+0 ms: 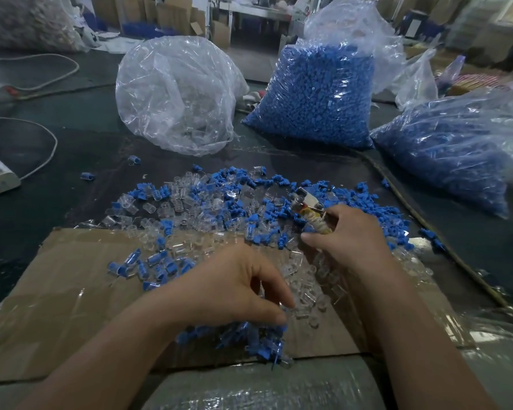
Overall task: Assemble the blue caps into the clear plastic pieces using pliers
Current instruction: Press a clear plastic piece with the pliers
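Clear plastic pieces (305, 294) | at 3 o'clock of left hand (237, 291), touching curled fingertips, grip unclear | right hand (353, 238) wrapped round pliers (305, 205), nose toward 10 o'clock | left nearer

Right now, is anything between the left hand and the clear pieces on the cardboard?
Nothing visible. The left hand is right over the clear pieces, its fingers down among them. The right hand holds the pliers off to the side, clear of that path.

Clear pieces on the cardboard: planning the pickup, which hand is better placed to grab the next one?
Left. The left hand is over the clear pieces with no tool; the right hand grips the pliers.
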